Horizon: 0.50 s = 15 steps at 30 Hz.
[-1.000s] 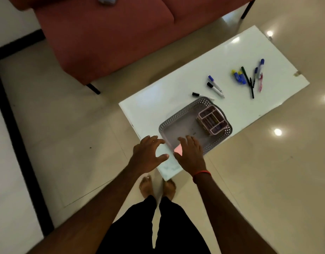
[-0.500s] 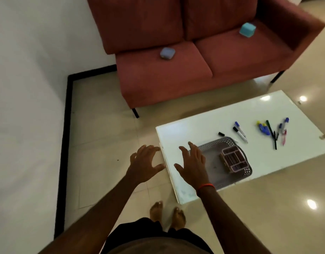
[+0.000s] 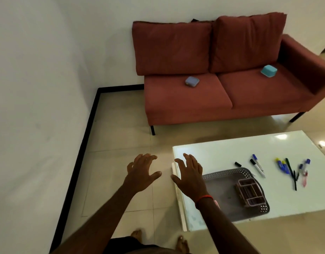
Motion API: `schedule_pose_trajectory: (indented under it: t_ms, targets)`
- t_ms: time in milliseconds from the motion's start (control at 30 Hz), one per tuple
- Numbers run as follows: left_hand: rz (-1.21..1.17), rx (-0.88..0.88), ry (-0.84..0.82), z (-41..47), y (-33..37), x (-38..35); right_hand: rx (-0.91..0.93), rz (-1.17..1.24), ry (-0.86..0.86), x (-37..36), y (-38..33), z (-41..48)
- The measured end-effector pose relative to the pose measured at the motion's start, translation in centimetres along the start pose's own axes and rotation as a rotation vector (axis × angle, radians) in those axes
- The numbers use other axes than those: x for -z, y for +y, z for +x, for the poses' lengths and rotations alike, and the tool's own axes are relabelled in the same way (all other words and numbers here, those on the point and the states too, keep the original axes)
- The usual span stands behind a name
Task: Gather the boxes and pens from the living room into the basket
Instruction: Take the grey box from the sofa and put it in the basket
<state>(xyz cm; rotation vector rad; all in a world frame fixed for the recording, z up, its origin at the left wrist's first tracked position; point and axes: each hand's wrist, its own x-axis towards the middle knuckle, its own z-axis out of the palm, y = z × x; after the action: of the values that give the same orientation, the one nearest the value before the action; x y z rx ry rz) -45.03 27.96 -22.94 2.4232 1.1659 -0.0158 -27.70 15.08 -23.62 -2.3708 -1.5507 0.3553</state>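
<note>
A grey perforated basket (image 3: 224, 174) lies on the white table (image 3: 220, 151), with a pink compartment organiser (image 3: 249, 192) inside it. Several pens (image 3: 286, 166) and two markers (image 3: 257, 165) are scattered on the table to the right of the basket; a black cap (image 3: 237, 164) lies apart. On the red sofa (image 3: 176, 99) rest a lilac box (image 3: 192, 81) on the left seat and a teal box (image 3: 268, 70) on the right seat. My left hand (image 3: 140, 172) hovers over the floor, fingers spread and empty. My right hand (image 3: 190, 174) hovers at the table's left edge, open and empty.
A white wall with black skirting (image 3: 79, 154) runs along the left. Beige tiled floor (image 3: 117, 129) lies between the wall, sofa and table. My bare feet (image 3: 182, 243) stand at the table's near left corner.
The view has tilted up and swung, bringing the whole sofa and both boxes into sight. Both hands have lifted off the basket area and drifted left, still open.
</note>
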Motion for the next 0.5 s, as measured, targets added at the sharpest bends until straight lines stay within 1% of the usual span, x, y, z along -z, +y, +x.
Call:
schedule_pose_trajectory:
  t_ms: [267,500]
  targets:
    - [0.015,-0.072,0.051,2.2,-6.0,4.1,0.007,-0.02,0.053,-1.0,-7.3,4.0]
    - [0.004,-0.074,0.064,3.7,-13.1,8.3,0.013,-0.019,0.063,-3.0,-14.8,7.7]
